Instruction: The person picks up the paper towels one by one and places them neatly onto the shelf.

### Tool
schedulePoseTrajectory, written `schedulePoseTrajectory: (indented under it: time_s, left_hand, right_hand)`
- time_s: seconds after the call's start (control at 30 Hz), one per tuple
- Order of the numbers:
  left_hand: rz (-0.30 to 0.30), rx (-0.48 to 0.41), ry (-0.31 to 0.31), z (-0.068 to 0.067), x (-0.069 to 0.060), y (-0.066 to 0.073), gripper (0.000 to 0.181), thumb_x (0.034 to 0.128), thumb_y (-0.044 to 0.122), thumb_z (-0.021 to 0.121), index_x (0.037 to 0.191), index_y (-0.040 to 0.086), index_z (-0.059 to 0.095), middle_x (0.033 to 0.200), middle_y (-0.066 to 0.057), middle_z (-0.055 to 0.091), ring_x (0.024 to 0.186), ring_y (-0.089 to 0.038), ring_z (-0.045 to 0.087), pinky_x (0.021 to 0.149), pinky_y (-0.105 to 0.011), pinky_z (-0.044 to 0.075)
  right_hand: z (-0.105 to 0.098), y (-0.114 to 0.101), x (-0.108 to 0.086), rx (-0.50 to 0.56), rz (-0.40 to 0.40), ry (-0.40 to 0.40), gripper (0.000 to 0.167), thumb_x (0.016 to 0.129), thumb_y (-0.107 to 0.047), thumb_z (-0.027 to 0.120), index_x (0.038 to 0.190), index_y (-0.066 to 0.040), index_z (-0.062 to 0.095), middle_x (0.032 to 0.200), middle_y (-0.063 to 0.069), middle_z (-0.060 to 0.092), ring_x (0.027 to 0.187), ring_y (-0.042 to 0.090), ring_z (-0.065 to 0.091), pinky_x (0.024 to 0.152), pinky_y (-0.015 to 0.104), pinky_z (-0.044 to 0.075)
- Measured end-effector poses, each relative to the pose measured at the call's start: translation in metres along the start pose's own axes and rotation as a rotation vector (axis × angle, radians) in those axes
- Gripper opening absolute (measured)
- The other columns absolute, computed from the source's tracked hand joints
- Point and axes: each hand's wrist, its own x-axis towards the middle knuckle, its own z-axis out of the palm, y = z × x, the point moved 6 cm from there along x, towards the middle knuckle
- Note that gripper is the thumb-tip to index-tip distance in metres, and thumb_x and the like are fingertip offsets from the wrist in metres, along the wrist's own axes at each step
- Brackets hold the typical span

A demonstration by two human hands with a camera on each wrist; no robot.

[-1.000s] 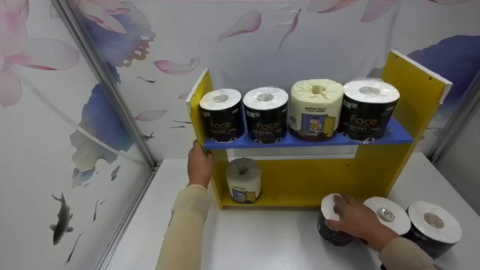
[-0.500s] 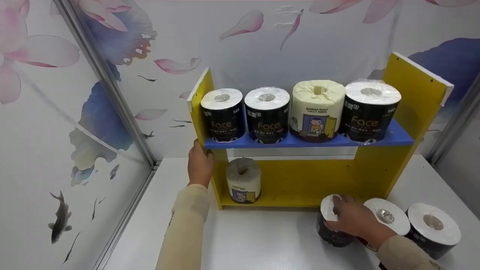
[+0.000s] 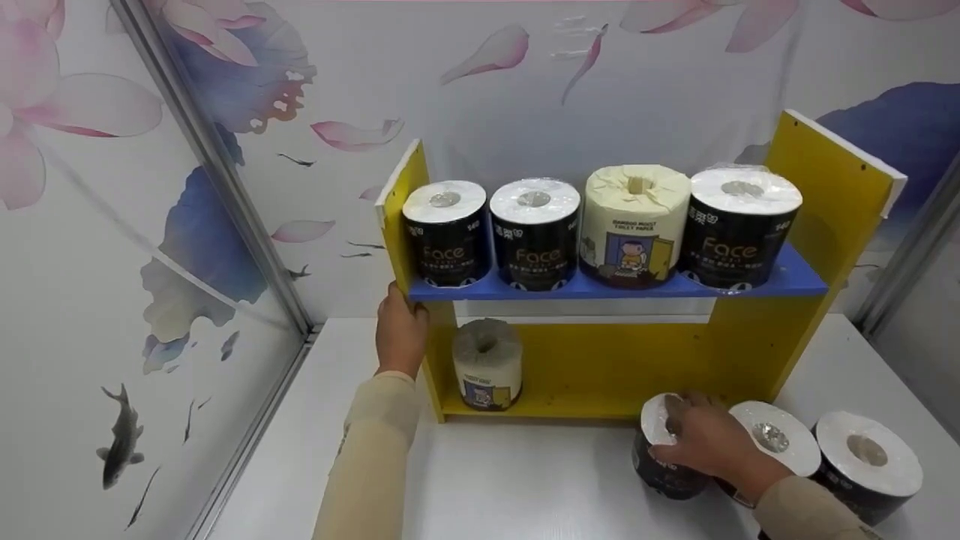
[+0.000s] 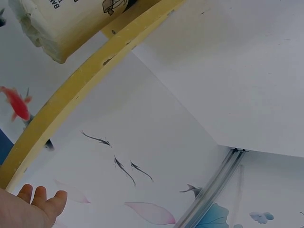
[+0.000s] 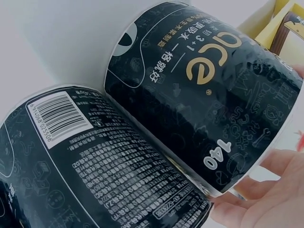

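My right hand point(image 3: 709, 442) holds a black-wrapped toilet roll point(image 3: 667, 472) by its white top end, on the table in front of the shelf's right part. In the right wrist view, fingers point(image 5: 275, 185) are at the top edge of that roll point(image 5: 190, 85), and a second black roll point(image 5: 104, 166) lies against its side. At the shelf's left panel point(image 3: 390, 217), just below the blue board, my left hand point(image 3: 401, 330) grips the edge. The left wrist view has that hand point(image 4: 38, 206) beside the yellow panel point(image 4: 80, 80); its thumb is out of sight there.
On the blue upper board point(image 3: 795, 270) stand three black rolls and a cream-wrapped roll point(image 3: 634, 225). Another cream roll point(image 3: 487, 367) is at the left of the yellow lower board point(image 3: 585, 409). Two black rolls, one at the far right point(image 3: 870, 457), stand beside my right hand.
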Motion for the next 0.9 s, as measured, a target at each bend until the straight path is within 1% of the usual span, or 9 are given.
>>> schedulePoseTrajectory:
  time_s: [0.1, 0.23, 0.4, 0.5, 0.67, 0.9]
  left_hand:
    - [0.002, -0.013, 0.0, -0.001, -0.001, -0.001, 0.04, 0.0968, 0.009, 0.05, 0.136, 0.001, 0.042, 0.124, -0.016, 0.058, 0.109, -0.027, 0.058, 0.095, -0.044, 0.047]
    - [0.018, -0.026, 0.003, -0.002, 0.0, 0.0, 0.041, 0.0968, 0.008, 0.05, 0.136, 0.001, 0.042, 0.124, -0.016, 0.058, 0.109, -0.028, 0.058, 0.095, -0.045, 0.047]
    - [0.021, -0.025, -0.001, -0.002, 0.0, 0.001, 0.041, 0.0969, 0.009, 0.05, 0.136, 0.001, 0.042, 0.124, -0.015, 0.058, 0.109, -0.028, 0.058, 0.096, -0.045, 0.047]
    - [0.024, -0.02, 0.002, -0.002, 0.0, 0.001, 0.04, 0.0961, 0.007, 0.051, 0.134, 0.001, 0.043, 0.123, -0.017, 0.058, 0.108, -0.028, 0.059, 0.094, -0.046, 0.047]
    - [0.007, -0.015, -0.001, -0.001, 0.0, 0.0, 0.038, 0.096, 0.008, 0.051, 0.133, 0.002, 0.044, 0.121, -0.015, 0.058, 0.108, -0.028, 0.058, 0.096, -0.046, 0.046]
    - [-0.021, -0.005, -0.01, 0.0, -0.001, -0.002, 0.039, 0.0975, 0.011, 0.052, 0.135, 0.004, 0.042, 0.123, -0.015, 0.056, 0.111, -0.028, 0.056, 0.098, -0.045, 0.045]
  right_hand:
    - [0.0, 0.0, 0.001, 0.003, 0.005, -0.01, 0.082, 0.068, -0.052, 0.076, 0.125, 0.004, 0.057, 0.119, 0.028, 0.053, 0.105, 0.045, 0.051, 0.092, 0.061, 0.041]
    - [-0.001, -0.002, 0.001, 0.004, 0.001, 0.002, 0.078, 0.068, -0.05, 0.076, 0.122, 0.003, 0.057, 0.119, 0.027, 0.053, 0.104, 0.046, 0.051, 0.091, 0.06, 0.041]
    - [-0.002, -0.004, 0.001, 0.011, 0.0, 0.013, 0.072, 0.068, -0.048, 0.077, 0.117, 0.001, 0.06, 0.118, 0.027, 0.054, 0.104, 0.046, 0.051, 0.092, 0.061, 0.04]
    - [-0.001, -0.005, 0.001, 0.007, 0.0, 0.007, 0.072, 0.067, -0.049, 0.078, 0.116, 0.0, 0.059, 0.118, 0.027, 0.054, 0.103, 0.046, 0.051, 0.093, 0.061, 0.04]
    - [0.0, -0.007, 0.0, 0.01, 0.002, 0.002, 0.077, 0.067, -0.049, 0.078, 0.122, 0.002, 0.057, 0.12, 0.027, 0.053, 0.104, 0.047, 0.05, 0.093, 0.063, 0.039]
    - [0.001, -0.01, 0.001, 0.003, -0.012, 0.023, 0.072, 0.068, -0.046, 0.078, 0.12, -0.001, 0.057, 0.122, 0.028, 0.053, 0.106, 0.049, 0.051, 0.093, 0.063, 0.038]
